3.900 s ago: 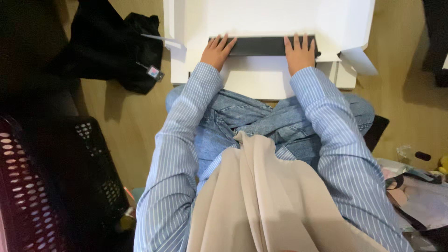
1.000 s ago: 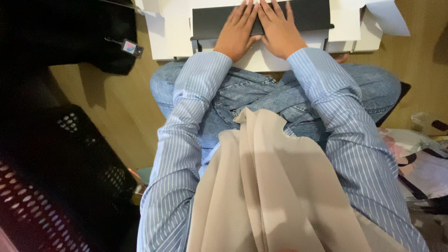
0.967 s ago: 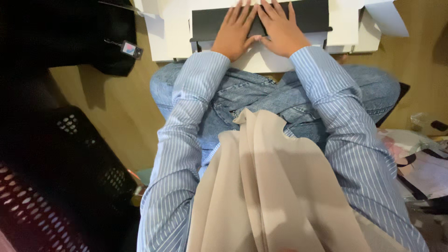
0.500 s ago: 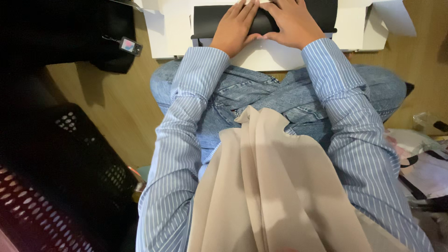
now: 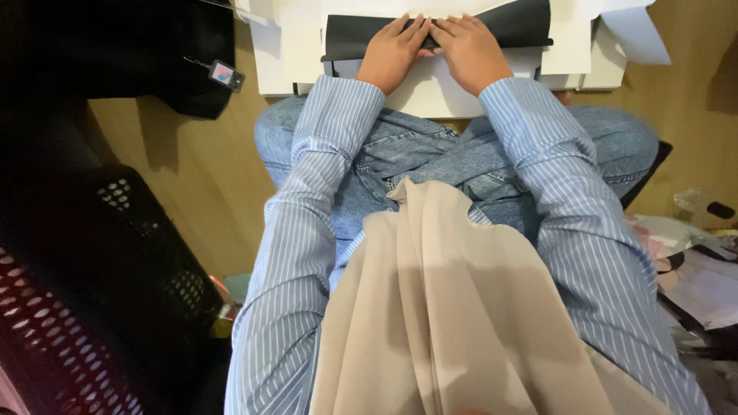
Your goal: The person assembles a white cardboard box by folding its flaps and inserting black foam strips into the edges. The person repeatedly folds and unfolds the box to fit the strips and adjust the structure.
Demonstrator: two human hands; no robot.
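Since the earliest frame, where the two hands lay spread apart on a flat dark sheet, they have drawn together at its middle, and the sheet's right end has lifted off the white surface. Seen from above, a person in a blue striped shirt and jeans sits cross-legged on a wooden floor [image 5: 200,200], a beige scarf hanging down the chest. The left hand [image 5: 393,52] rests palm down, fingers extended and together, on the black sheet [image 5: 513,23]. The right hand [image 5: 467,51] lies beside it, fingertips touching the left hand's, fingers flat and pressing rather than gripping. The black sheet lies across an open white cardboard box [image 5: 430,88] just beyond the knees; its left part is flat, its right part angled upward. The step in hand appears to be pressing or creasing the sheet at its centre. The next move would likely call for firm, even pressure along the fold line while keeping the sheet from sliding. A black bag [image 5: 192,54] with a small tag lies to the left, and a black perforated basket [image 5: 115,253] stands nearer the person.
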